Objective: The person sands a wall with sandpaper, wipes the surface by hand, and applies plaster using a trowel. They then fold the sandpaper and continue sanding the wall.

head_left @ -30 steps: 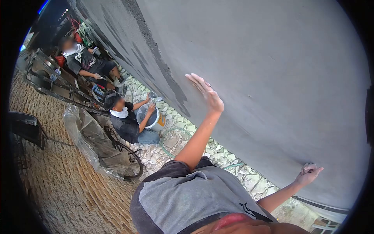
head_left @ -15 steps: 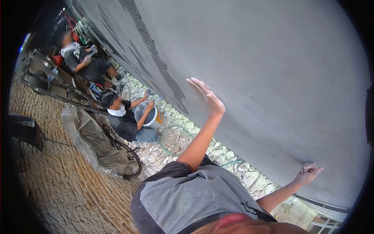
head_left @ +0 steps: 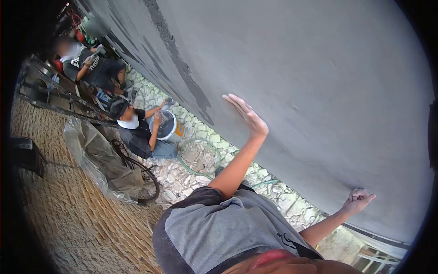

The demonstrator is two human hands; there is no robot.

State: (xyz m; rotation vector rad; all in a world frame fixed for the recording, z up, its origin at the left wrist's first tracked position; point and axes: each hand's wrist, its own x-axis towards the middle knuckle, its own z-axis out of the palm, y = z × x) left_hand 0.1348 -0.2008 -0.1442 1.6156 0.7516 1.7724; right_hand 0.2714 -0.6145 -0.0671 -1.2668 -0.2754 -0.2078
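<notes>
My left hand (head_left: 248, 116) lies flat and wide open on the grey wall (head_left: 296, 68), fingers spread. My right hand (head_left: 359, 201) is curled narrow against the same wall, low down near its bottom edge — what it grips (if anything) I cannot tell. Bare wall stretches between and above both hands. Below, beside the stone strip (head_left: 200, 157), a crouching person (head_left: 137, 134) holds a bucket (head_left: 169, 125), well apart from me.
</notes>
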